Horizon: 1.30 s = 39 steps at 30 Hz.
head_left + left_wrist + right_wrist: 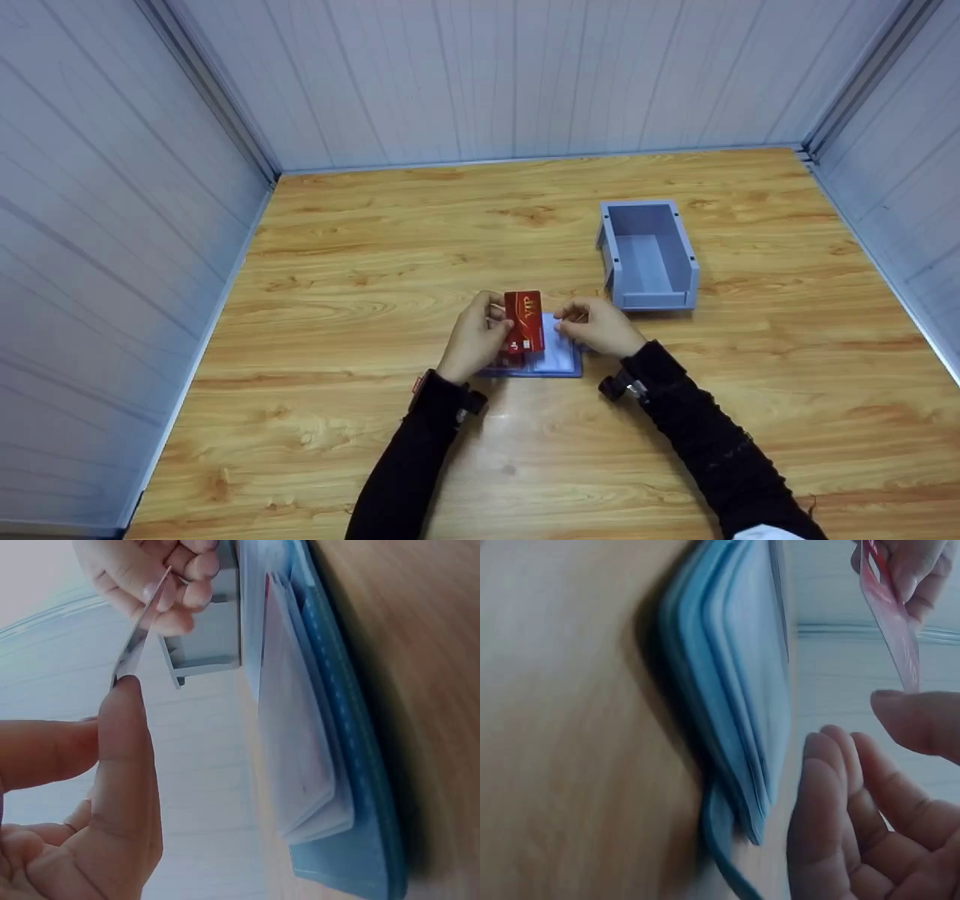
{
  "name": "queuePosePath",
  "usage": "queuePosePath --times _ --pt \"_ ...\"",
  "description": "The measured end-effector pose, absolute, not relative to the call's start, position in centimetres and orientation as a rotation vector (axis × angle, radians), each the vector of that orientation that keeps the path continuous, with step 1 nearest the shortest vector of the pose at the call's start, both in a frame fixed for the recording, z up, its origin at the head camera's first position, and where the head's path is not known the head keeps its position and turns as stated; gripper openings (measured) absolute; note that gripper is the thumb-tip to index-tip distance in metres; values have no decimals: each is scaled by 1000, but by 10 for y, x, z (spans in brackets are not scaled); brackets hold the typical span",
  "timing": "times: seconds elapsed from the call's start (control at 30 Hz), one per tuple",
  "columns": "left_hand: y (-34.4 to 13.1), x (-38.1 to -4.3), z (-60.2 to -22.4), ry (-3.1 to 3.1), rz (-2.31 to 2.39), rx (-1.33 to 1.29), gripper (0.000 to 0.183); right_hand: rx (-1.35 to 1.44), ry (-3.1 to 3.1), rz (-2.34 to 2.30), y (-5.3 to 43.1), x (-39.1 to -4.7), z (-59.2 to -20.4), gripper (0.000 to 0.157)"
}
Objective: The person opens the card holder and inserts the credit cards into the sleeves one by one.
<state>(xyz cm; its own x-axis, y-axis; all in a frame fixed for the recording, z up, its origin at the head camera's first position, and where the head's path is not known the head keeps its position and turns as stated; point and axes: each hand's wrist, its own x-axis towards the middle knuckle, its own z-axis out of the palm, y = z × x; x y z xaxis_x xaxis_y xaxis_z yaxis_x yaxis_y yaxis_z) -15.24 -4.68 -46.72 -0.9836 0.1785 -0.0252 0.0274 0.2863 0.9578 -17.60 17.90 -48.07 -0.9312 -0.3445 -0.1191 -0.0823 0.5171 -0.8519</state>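
My left hand [476,337] pinches a red card [523,315] with gold lettering between thumb and fingers, holding it up over a card holder. The card holder [561,354] lies opened on the table, a blue cover [367,780] with clear plastic sleeves [296,742] inside. Part of it is hidden beneath the left hand and the card. Just right of the card, my right hand [600,326] hovers above the holder's right side. Its thumb and loosely bent fingers [825,795] stand apart with nothing between them. A blue strap [724,840] sticks out from the holder.
A grey open-fronted bin [649,259] stands on the wooden table [390,247], behind and to the right of my right hand. Pale panels [480,82] enclose the table at the back and both sides.
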Motion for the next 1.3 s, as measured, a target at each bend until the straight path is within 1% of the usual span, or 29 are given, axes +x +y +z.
queuePosePath --times 0.13,0.27,0.43,0.6,0.8,1.3 --pt "-49 -153 -466 2408 1791 174 30 -417 2635 -1197 182 -175 -477 21" --pt "-52 -154 -466 2430 1755 151 33 -472 2811 -972 183 -173 -475 26" --pt "-54 -155 -466 2427 1713 115 40 -537 2970 -631 182 -169 -474 41" --pt "-56 -156 -467 2430 1660 111 44 -589 2968 -395 180 -163 -472 55" --pt "-57 -155 -469 2445 1582 114 44 -642 2915 -289 177 -159 -470 64" --pt "-51 -154 -478 2483 1487 146 46 -648 2866 -277 177 -160 -472 68"
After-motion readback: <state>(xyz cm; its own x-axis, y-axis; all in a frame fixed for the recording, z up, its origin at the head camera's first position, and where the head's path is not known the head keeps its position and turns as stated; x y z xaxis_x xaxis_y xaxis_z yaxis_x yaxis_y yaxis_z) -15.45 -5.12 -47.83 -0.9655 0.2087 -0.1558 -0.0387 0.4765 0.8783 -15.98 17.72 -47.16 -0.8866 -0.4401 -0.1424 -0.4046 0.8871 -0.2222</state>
